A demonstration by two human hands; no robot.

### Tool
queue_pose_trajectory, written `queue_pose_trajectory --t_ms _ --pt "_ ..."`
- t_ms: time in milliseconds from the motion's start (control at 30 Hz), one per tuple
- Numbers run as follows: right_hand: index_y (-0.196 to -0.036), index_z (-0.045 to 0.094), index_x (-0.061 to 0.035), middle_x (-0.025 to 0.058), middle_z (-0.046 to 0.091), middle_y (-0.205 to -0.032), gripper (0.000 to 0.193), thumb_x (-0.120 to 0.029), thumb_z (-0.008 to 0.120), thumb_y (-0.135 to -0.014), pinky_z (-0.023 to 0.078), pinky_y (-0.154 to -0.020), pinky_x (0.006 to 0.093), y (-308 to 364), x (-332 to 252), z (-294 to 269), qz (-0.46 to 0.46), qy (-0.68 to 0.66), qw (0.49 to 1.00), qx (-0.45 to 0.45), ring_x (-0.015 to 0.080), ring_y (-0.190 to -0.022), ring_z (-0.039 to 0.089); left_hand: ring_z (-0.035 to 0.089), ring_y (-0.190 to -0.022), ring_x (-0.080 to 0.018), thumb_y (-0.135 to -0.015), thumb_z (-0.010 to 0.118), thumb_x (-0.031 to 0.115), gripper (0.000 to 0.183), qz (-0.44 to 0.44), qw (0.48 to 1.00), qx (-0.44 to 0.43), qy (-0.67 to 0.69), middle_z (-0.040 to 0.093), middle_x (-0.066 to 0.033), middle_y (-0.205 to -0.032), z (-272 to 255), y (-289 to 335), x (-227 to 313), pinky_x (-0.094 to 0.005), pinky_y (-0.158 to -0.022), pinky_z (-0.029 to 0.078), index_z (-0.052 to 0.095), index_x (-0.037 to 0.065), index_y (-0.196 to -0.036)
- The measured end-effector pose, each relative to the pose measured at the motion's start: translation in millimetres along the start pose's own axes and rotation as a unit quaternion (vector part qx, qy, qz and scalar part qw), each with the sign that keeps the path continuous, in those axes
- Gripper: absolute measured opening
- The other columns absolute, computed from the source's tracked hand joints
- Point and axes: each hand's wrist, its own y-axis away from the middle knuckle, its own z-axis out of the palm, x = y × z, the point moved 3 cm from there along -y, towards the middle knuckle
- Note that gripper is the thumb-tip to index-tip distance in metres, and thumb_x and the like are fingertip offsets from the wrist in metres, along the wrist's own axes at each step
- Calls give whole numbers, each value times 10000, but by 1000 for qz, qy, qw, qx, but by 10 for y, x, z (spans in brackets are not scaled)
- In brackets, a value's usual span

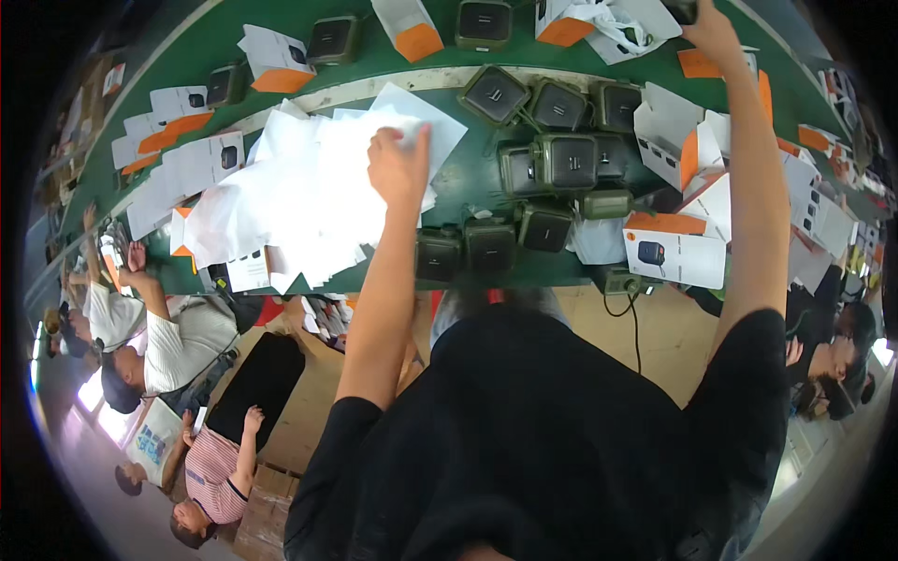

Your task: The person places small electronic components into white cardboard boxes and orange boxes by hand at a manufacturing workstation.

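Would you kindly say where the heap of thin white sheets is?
In the head view, the heap lies left of centre on the green tabletop, beneath the left hand, left of the clustered boxy green devices.

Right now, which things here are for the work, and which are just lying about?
Seem part of the work:
white sheets, with the left fingers over them
dark device at the right fingers
green devices with dark fronts
white-and-orange boxes

Probably just lying about:
black cable, below the table's edge
brown cardboard, lower left
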Motion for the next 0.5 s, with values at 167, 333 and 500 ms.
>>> queue_pose_trajectory --t_ms 167,333,500 --pt "-1350 443 1 222 640 -1146 766 -269 833 -748 504 -916 354 1014 -246 -655 21 -80 991 107 312 -1063 643 651 -926 -348 -879 699 357 298 -4 1000 -21 -8 675 -132 -938 55 -191 145 -485 -762 525 630 71 -925" --pt "-1258 598 54 131 675 -1156 637 -427 769 -876 509 -866 270 2241 -726 -740 191 -405 885 130 177 -1007 649 658 -822 -323 -900 630 155 162 83 975 -72 191 681 -166 -917 -319 11 174 -430 -731 518 678 17 -973" --pt "-1282 592 -3 86 675 -1172 528 -355 735 -916 492 -905 301 2984 -1688 44 283 -624 728 -1 167 -1068 636 644 -764 -291 -904 627 114 124 215 944 -71 238 669 -141 -863 -1311 647 674 -399 -716 514 660 8 -960"
